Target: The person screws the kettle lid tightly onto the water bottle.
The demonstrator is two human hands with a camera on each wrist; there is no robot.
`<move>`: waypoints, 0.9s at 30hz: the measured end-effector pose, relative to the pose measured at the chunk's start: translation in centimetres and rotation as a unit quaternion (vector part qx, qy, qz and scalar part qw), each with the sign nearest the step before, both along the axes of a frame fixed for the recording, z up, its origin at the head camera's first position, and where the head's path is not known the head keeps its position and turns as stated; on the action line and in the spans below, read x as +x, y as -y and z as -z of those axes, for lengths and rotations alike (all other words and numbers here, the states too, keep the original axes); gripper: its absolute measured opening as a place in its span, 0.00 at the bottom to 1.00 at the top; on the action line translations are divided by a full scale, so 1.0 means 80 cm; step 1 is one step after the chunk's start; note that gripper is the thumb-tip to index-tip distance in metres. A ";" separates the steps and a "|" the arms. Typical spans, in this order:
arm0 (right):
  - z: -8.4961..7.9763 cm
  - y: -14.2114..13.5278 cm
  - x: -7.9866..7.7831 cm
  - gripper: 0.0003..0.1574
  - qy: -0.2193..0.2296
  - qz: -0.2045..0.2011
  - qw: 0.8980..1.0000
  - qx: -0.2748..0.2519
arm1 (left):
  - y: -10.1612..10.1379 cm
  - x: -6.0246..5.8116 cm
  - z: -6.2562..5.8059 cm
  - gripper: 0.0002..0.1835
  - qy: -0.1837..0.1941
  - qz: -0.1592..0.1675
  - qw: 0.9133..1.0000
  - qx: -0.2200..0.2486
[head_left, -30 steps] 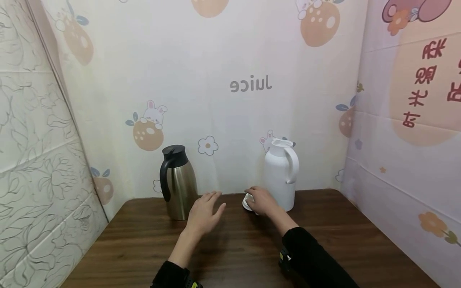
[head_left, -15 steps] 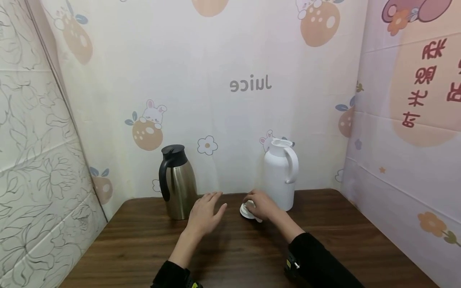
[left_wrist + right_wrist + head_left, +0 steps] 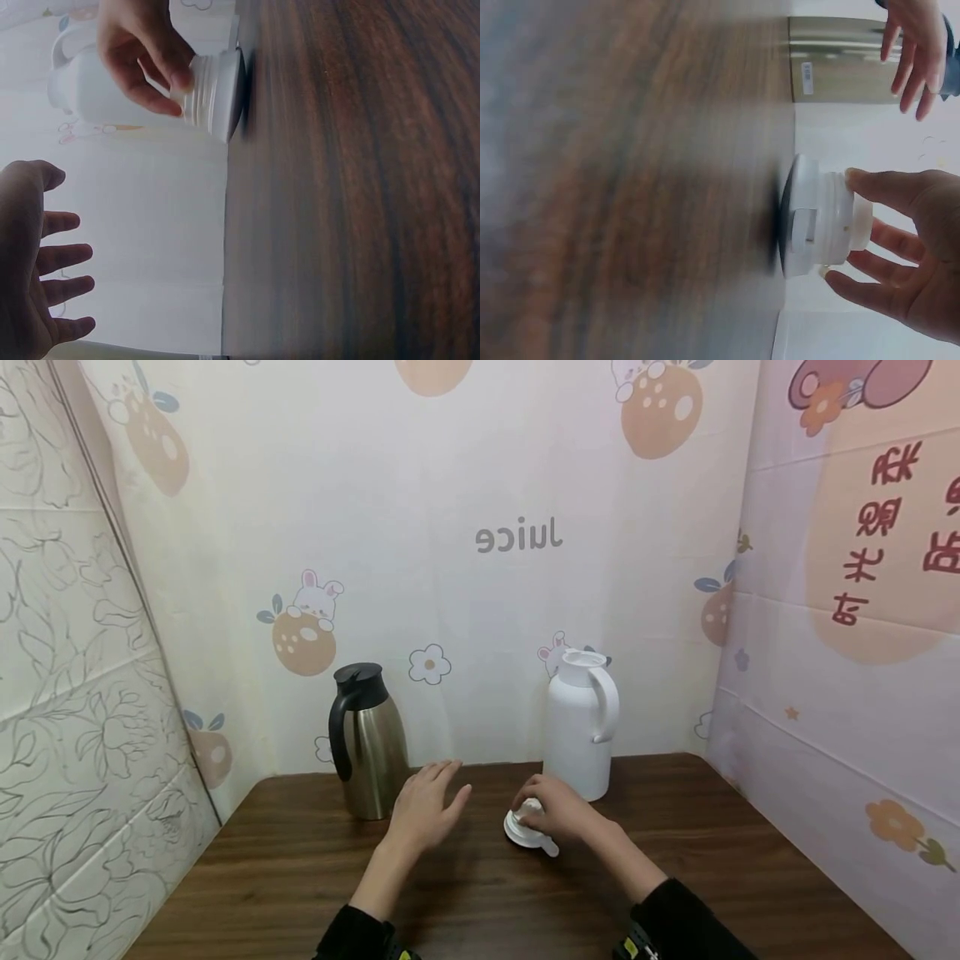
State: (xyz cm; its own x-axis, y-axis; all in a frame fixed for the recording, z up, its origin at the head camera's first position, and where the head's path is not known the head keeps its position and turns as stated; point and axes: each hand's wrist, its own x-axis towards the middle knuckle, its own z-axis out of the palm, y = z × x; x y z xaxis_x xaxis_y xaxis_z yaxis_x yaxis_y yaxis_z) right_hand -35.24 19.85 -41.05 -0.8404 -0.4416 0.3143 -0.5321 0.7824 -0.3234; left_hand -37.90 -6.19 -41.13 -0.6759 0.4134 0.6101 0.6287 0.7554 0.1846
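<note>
My right hand point(image 3: 561, 810) pinches a white jug lid point(image 3: 527, 837) by its threaded neck. The lid point(image 3: 804, 225) is upside down, broad top facing the table, with a small lever sticking out at its side. Whether it touches the wood or hovers just over it, I cannot tell. Behind that hand stands a white thermos jug point(image 3: 576, 727), upright, its mouth uncovered and its handle to the right. My left hand point(image 3: 426, 806) holds nothing; its fingers are spread in the left wrist view. Just beyond it is a steel thermos jug point(image 3: 381, 752) with a black lid and handle.
Both jugs stand near the back edge of a dark wooden table point(image 3: 285, 877). A printed curtain point(image 3: 480, 610) hangs right behind it, and further printed cloths close off the left and right sides.
My right hand has brought the white lid toward me, away from the white jug, and the lid's lever now shows more. The left hand and both jugs have stayed put.
</note>
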 end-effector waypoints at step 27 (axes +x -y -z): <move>-0.012 -0.015 0.009 0.25 0.046 0.107 0.991 -0.071 | 0.006 -0.002 -0.005 0.29 0.035 -0.011 0.999 0.002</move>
